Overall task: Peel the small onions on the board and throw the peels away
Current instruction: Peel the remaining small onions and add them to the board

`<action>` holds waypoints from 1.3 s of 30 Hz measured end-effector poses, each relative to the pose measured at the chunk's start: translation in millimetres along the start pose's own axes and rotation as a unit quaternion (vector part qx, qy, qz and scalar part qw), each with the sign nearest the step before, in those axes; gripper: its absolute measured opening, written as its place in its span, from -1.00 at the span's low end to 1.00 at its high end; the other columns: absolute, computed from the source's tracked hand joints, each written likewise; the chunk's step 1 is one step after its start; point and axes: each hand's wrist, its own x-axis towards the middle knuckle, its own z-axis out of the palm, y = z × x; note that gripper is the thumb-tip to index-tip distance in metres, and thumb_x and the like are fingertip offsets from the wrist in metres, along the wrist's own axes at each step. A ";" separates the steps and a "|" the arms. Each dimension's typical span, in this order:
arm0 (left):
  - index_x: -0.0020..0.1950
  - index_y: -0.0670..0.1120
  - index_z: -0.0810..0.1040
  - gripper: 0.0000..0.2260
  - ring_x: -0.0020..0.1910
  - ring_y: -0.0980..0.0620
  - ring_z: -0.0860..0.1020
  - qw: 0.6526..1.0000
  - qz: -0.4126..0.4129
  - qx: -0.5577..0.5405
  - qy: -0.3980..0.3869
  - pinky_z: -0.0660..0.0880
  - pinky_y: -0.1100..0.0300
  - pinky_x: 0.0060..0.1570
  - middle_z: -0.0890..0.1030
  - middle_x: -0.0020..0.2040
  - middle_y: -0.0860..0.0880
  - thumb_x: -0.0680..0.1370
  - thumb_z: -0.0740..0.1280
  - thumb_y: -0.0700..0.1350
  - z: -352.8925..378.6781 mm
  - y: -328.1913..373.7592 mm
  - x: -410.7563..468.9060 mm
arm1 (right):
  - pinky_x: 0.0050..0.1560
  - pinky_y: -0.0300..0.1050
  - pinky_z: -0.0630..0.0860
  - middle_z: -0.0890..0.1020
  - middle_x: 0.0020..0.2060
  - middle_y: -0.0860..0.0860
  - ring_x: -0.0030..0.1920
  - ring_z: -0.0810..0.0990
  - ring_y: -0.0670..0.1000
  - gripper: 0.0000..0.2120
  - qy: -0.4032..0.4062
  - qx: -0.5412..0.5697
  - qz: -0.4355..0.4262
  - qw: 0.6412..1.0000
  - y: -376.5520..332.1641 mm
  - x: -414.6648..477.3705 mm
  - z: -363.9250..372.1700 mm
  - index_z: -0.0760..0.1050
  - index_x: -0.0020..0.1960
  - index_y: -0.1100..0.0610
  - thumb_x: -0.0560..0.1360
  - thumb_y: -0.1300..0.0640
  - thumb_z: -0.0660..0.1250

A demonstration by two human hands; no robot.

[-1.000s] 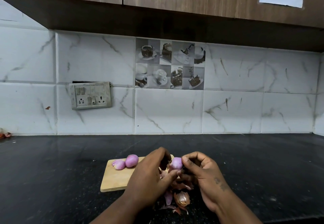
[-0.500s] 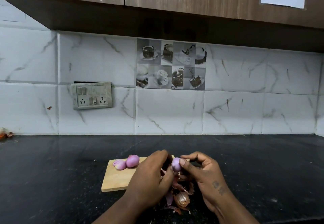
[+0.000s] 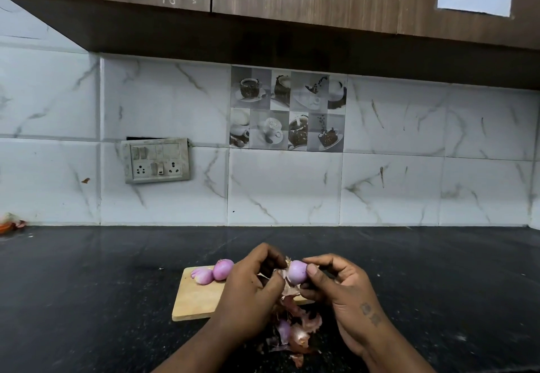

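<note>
In the lower middle of the frame the right hand (image 3: 340, 291) pinches a small purple onion (image 3: 297, 272) between thumb and fingers, above the right end of the wooden board (image 3: 194, 299). The left hand (image 3: 251, 288) is just beside it, and its curled fingers pull on a dry peel (image 3: 287, 288) that hangs from the onion. Two peeled onions (image 3: 216, 272) lie on the upper left part of the board. A heap of loose peels (image 3: 295, 331) lies on the black counter (image 3: 87, 279) below the hands.

Two onions (image 3: 223, 269) far-left on the board (image 3: 193, 302) — peels (image 3: 295, 330) piled at its near-right corner.
</note>
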 end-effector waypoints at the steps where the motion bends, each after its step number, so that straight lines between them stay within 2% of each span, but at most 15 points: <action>1: -0.13 0.06 0.56 -0.74 -0.20 0.06 0.59 0.999 -0.025 -0.028 0.004 0.52 0.23 -0.16 0.65 -0.17 0.03 0.57 0.31 -0.31 -1.7 -2.7 2.0 | -0.27 -0.17 0.67 0.73 -0.16 0.28 -0.30 0.67 0.06 -0.86 0.006 0.006 -0.002 1.000 0.7 1.6 -1.2 0.65 0.00 0.35 0.46 0.32 0.43; 4: -0.15 0.04 0.60 -0.67 -0.24 0.08 0.57 0.996 -0.065 -0.064 0.001 0.50 0.21 -0.17 0.64 -0.21 -0.01 0.60 0.24 -0.36 -8.3 -8.6 4.7 | -0.28 -0.21 0.67 0.73 -0.16 0.24 -0.30 0.67 0.03 -0.77 0.016 0.027 0.000 0.999 0.4 3.6 -4.3 0.66 0.02 0.34 0.40 0.26 0.44; 6: -0.12 0.08 0.62 -0.72 -0.16 0.18 0.60 0.999 -0.035 0.010 -0.017 0.48 0.26 -0.11 0.65 -0.14 0.05 0.64 0.26 -0.25 -7.9 -9.5 2.4 | -0.28 -0.20 0.67 0.73 -0.16 0.26 -0.29 0.68 0.05 -0.80 0.009 0.026 0.007 1.000 0.7 2.8 -4.0 0.66 0.01 0.34 0.41 0.28 0.44; 7: -0.08 0.12 0.61 -0.78 -0.06 0.17 0.60 0.999 -0.006 0.047 -0.027 0.48 0.26 -0.06 0.63 -0.09 0.10 0.66 0.28 -0.16 -6.1 -8.7 0.3 | -0.27 -0.18 0.67 0.73 -0.14 0.28 -0.26 0.69 0.07 -0.83 0.006 0.018 0.008 1.000 1.4 2.4 -3.5 0.66 0.01 0.34 0.44 0.31 0.43; 9: 0.04 0.19 0.60 -0.94 0.07 0.17 0.59 0.997 0.031 0.063 -0.037 0.49 0.25 0.03 0.61 0.00 0.17 0.65 0.33 0.04 0.1 -4.8 -2.7 | -0.26 -0.16 0.67 0.73 -0.10 0.30 -0.20 0.71 0.11 -0.87 0.005 -0.001 0.009 1.000 2.5 1.8 -2.9 0.66 0.02 0.33 0.49 0.35 0.41; 11: 0.20 0.21 0.57 -0.79 0.15 0.22 0.58 0.997 0.038 0.056 -0.042 0.50 0.32 0.08 0.61 0.10 0.24 0.58 0.42 0.12 3.3 -2.6 -3.1 | -0.22 -0.10 0.70 0.74 -0.08 0.29 -0.16 0.73 0.15 -0.89 0.002 -0.009 0.016 1.000 1.7 0.9 -2.2 0.66 0.02 0.32 0.51 0.36 0.40; 13: 0.21 0.19 0.58 -0.72 0.15 0.17 0.60 0.996 0.059 0.058 -0.035 0.52 0.28 0.08 0.63 0.10 0.23 0.52 0.50 0.06 3.2 -5.2 -1.0 | -0.13 0.00 0.72 0.73 -0.05 0.29 -0.11 0.73 0.19 -0.89 -0.009 -0.014 0.019 1.000 1.6 1.0 -2.3 0.67 0.01 0.29 0.50 0.35 0.41; 17: 0.04 0.13 0.67 -0.79 0.05 0.11 0.64 0.999 0.047 0.005 -0.008 0.55 0.24 0.01 0.67 0.01 0.15 0.47 0.57 -0.07 -1.0 -6.5 0.1 | -0.03 0.02 0.69 0.73 0.01 0.25 -0.03 0.73 0.17 -0.90 -0.035 -0.024 0.032 0.999 0.4 0.1 -1.4 0.66 0.02 0.27 0.54 0.33 0.39; 20: 0.01 0.10 0.70 -0.78 0.03 0.08 0.65 0.999 0.048 -0.007 -0.013 0.59 0.21 -0.02 0.66 -0.01 0.12 0.43 0.60 -0.12 -0.7 -8.9 1.4 | -0.19 -0.06 0.68 0.73 -0.05 0.25 -0.14 0.71 0.12 -0.85 -0.056 -0.019 0.049 0.997 -1.8 -1.6 2.1 0.61 0.04 0.31 0.58 0.21 0.37; 23: 0.01 0.12 0.72 -0.81 0.03 0.05 0.65 0.998 0.040 -0.041 -0.032 0.64 0.11 -0.04 0.65 -0.01 0.09 0.45 0.60 -0.07 0.4 -8.8 1.2 | -0.32 -0.12 0.63 0.70 -0.19 0.26 -0.26 0.68 0.11 -0.77 -0.059 -0.022 0.041 0.997 -1.8 -1.7 3.4 0.61 -0.01 0.32 0.51 0.14 0.42; 25: 0.04 0.16 0.73 -0.81 0.05 0.04 0.65 0.997 0.037 -0.048 -0.042 0.64 0.09 -0.04 0.65 0.00 0.08 0.47 0.58 -0.03 1.0 -8.1 0.7 | -0.35 -0.13 0.61 0.69 -0.23 0.27 -0.31 0.68 0.11 -0.79 -0.057 -0.015 0.039 0.997 -1.7 -2.0 1.9 0.60 -0.03 0.36 0.51 0.18 0.42; 28: 0.03 0.15 0.75 -0.84 0.03 0.02 0.66 0.997 0.033 -0.053 -0.035 0.65 0.10 -0.08 0.65 -0.02 0.08 0.49 0.56 -0.06 -0.1 -8.3 0.5 | -0.33 -0.13 0.62 0.70 -0.23 0.27 -0.28 0.68 0.08 -0.83 -0.046 -0.018 0.036 0.998 -0.6 -1.3 -0.8 0.61 -0.03 0.37 0.46 0.26 0.47; 34: -0.07 0.08 0.74 -0.86 -0.02 0.02 0.67 0.997 0.080 0.004 -0.010 0.61 0.13 -0.07 0.68 -0.09 0.10 0.52 0.52 -0.18 -0.3 -10.4 1.3 | -0.26 -0.12 0.64 0.72 -0.17 0.28 -0.21 0.71 0.07 -0.72 -0.046 -0.007 0.054 0.997 1.7 -1.1 -1.5 0.63 0.05 0.35 0.37 0.30 0.54; 39: -0.06 0.03 0.70 -0.91 -0.07 0.05 0.65 0.988 0.137 0.066 -0.009 0.61 0.16 -0.13 0.63 -0.12 0.12 0.54 0.48 -0.17 0.8 -15.1 0.2 | -0.22 -0.14 0.64 0.71 -0.17 0.17 -0.18 0.68 0.02 -0.79 -0.072 -0.030 0.079 0.994 1.3 -1.1 -0.9 0.65 0.00 0.33 0.50 0.17 0.47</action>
